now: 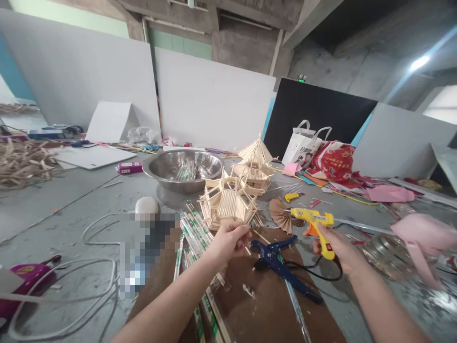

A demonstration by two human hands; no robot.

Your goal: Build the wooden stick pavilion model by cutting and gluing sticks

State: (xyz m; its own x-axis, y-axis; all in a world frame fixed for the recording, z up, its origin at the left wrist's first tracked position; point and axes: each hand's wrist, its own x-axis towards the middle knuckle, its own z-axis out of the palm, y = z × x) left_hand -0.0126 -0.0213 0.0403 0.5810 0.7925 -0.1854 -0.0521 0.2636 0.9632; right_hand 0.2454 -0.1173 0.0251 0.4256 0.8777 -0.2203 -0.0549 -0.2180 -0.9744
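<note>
In my right hand [337, 247] is a yellow hot glue gun [314, 216], its nozzle pointing left towards a brown folded paper fan [282, 214]. My left hand [233, 243] is closed in a pinch, and a short wooden stick [249, 250] shows just below its fingertips. Directly behind that hand stands a small pavilion model part [230, 205] built of wooden sticks. A finished-looking pointed roof section [257, 155] rises farther back. Blue-handled cutters [278, 264] lie spread on a brown board [250, 309]. Wrapped chopsticks [196, 228] are left of the model.
A steel basin [183, 166] holding wrapped sticks stands behind on the floor. White cable [110, 281] loops at left near a purple device [28, 281]. A yellow utility knife [293, 196], a glass jar [383, 255], a red bag [332, 162] and paper scraps lie right.
</note>
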